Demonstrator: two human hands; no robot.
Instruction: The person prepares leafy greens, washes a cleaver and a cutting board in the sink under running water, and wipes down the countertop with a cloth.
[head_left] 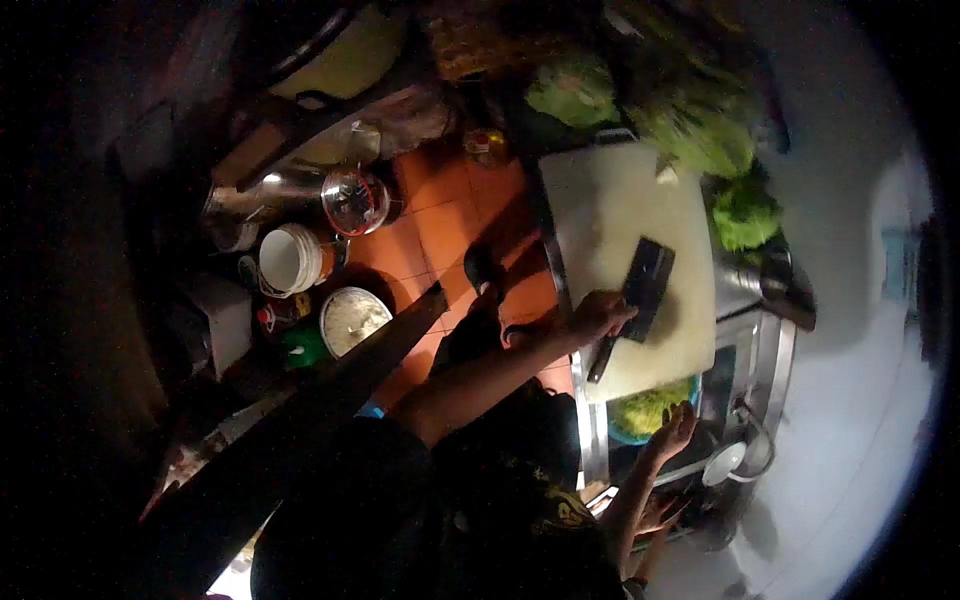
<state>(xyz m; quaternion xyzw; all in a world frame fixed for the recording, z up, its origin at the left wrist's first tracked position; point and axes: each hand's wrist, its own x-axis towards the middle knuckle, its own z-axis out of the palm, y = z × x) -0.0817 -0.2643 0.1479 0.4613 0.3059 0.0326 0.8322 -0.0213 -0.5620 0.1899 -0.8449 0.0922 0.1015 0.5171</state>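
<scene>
The left hand (602, 312) is closed on a dark cleaver (649, 278), its fingers meeting the side of the blade near the handle; how the thumb sits cannot be told. The cleaver is over the lower half of a pale cutting board (610, 220), as seen in this turned view, with the blade slanting up toward the board's right edge and the handle pointing down toward its lower left corner. A shadow falls on the board beside the blade. The right hand (674, 432) has its fingers loosely bent and apart, with nothing seen in it; it is just beyond the board's lower edge, nearest to a blue-rimmed bowl (627, 438) of shredded greens (645, 408), which lies partly hidden by that edge. Whether the hand touches the bowl cannot be told. Below it is another person's hand (656, 514), dim and partly hidden. Near the board's upper right corner sits a small pale piece (667, 175). Past the upper edge lies a cabbage (573, 92), a blurred heap of leaves (700, 125) spreads by the upper right corner, and a bright green leafy head (746, 214) is just off the right edge. On the orange floor (440, 235) stand a white bucket (292, 260) and a round basin (327, 325) with pale contents.
</scene>
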